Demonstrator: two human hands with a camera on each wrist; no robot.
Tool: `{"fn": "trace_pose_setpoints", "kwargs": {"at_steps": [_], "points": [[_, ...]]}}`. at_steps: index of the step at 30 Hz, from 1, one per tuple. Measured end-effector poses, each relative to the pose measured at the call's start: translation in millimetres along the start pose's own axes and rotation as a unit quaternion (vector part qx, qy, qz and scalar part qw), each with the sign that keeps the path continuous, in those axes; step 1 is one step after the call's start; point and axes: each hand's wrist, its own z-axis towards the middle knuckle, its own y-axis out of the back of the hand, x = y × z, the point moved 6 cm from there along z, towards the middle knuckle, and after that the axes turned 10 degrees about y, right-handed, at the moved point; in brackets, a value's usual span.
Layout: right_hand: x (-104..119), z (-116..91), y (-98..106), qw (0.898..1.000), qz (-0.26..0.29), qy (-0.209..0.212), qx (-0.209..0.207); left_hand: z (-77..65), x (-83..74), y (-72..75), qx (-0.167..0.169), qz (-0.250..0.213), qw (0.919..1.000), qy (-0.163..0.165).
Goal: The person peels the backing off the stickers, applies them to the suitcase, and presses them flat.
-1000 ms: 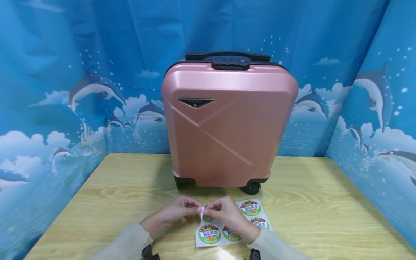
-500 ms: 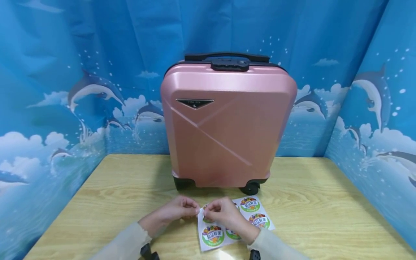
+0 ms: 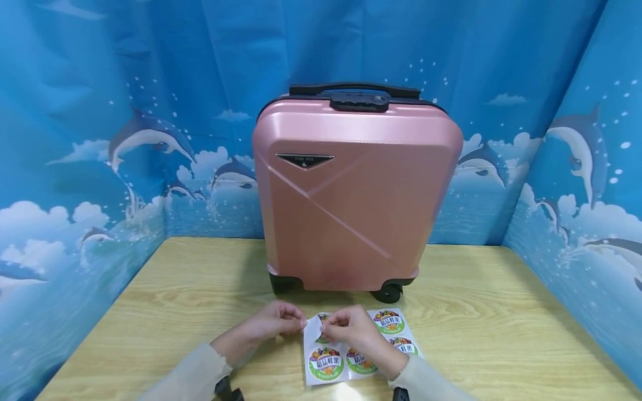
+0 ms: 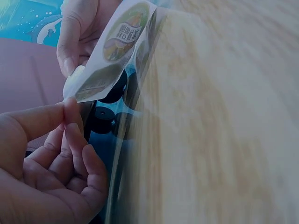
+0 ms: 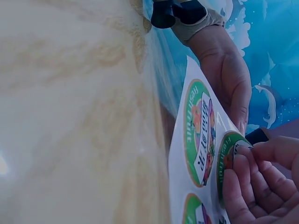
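A white sheet of round fruit stickers, printed in green with fruit pictures, is held up at its far left corner in front of the pink suitcase. My left hand pinches that corner between thumb and forefinger. Just to its right, my right hand pinches the edge of the corner sticker with thumb and forefinger. In the left wrist view, a pale curled flap shows between both hands' fingertips. The right hand and forearm hide part of the sheet in the head view.
A pink hard-shell suitcase stands upright behind the hands, its black wheel close to the sheet's far edge. The wooden table is bordered by a blue dolphin-print curtain at the back and sides.
The fingertips of both hands, close together before, have drawn apart, the right moving slightly rightward with the sticker's edge. The sheet has shifted and tilted a little; the suitcase stays put.
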Motion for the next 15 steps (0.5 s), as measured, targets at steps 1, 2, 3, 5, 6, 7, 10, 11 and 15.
{"fn": "trace_pose_setpoints", "kwargs": {"at_steps": [1,2,3,5,6,7,10,11,15], "points": [[-0.3,-0.6,1.0,1.0,0.005,-0.003,-0.002,-0.1,-0.5,0.3,-0.002,0.0,1.0,0.0],[-0.5,-1.0,2.1,1.0,0.009,-0.006,-0.005,-0.1,-0.8,0.7,-0.004,0.001,1.0,0.0],[-0.9,-1.5,3.1,1.0,0.013,-0.009,-0.008,0.0,-1.1,1.1,-0.006,0.002,1.0,0.0],[-1.4,-2.4,4.6,1.0,0.017,-0.011,-0.012,0.0,-1.5,2.3,-0.009,0.004,0.9999,-0.002],[-1.3,-2.8,5.0,1.0,0.02,-0.011,-0.013,0.0,-1.6,3.1,-0.011,0.005,0.9999,-0.004],[-1.3,-3.2,5.3,1.0,0.021,-0.009,-0.014,-0.4,-2.0,3.9,-0.012,0.005,0.9999,-0.005],[-1.8,-4.3,5.7,1.0,0.019,-0.006,-0.015,-1.6,-2.2,6.1,-0.021,0.01,0.9997,-0.01],[-2.2,-4.6,6.1,1.0,0.019,-0.004,-0.016,-2.1,-2.2,6.5,-0.023,0.01,0.9996,-0.01],[-4.5,-7.0,9.4,1.0,0.02,-0.003,-0.023,-4.0,-2.4,6.9,-0.032,0.013,0.9994,-0.005]]}}
